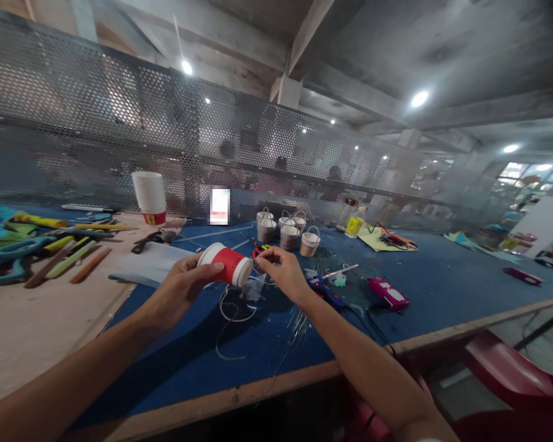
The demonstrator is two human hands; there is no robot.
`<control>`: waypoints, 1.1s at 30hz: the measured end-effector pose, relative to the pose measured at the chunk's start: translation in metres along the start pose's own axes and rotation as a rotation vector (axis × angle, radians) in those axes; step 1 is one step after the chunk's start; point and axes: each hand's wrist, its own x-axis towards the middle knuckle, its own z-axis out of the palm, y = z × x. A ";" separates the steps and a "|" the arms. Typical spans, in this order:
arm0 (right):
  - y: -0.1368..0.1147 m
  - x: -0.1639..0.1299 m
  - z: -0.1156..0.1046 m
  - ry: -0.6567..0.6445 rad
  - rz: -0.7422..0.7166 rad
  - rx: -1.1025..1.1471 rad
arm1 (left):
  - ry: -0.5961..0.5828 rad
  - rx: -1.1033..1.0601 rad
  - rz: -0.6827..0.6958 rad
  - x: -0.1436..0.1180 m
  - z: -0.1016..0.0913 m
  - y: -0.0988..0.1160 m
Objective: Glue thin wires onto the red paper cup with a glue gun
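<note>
Head view shows the left hand wrapped around a red paper cup, held on its side above the blue table. The cup's long axis runs left to right, white bottom facing the right hand. That hand's grip is pinched together just beside the cup's bottom; whether it holds the thin wire dangling below, I cannot tell. Small baskets stand beyond.
</note>
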 end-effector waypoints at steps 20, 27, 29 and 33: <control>0.002 0.000 0.002 -0.051 0.018 0.028 | 0.070 -0.084 -0.066 -0.002 0.004 0.005; 0.005 0.000 0.004 -0.059 0.024 -0.002 | 0.102 -0.189 -0.098 -0.002 0.005 0.006; 0.004 0.000 0.004 -0.063 0.021 -0.006 | 0.106 -0.212 -0.106 -0.002 0.006 0.007; 0.003 -0.001 0.004 -0.063 0.019 -0.026 | 0.117 -0.212 -0.124 -0.003 0.007 0.008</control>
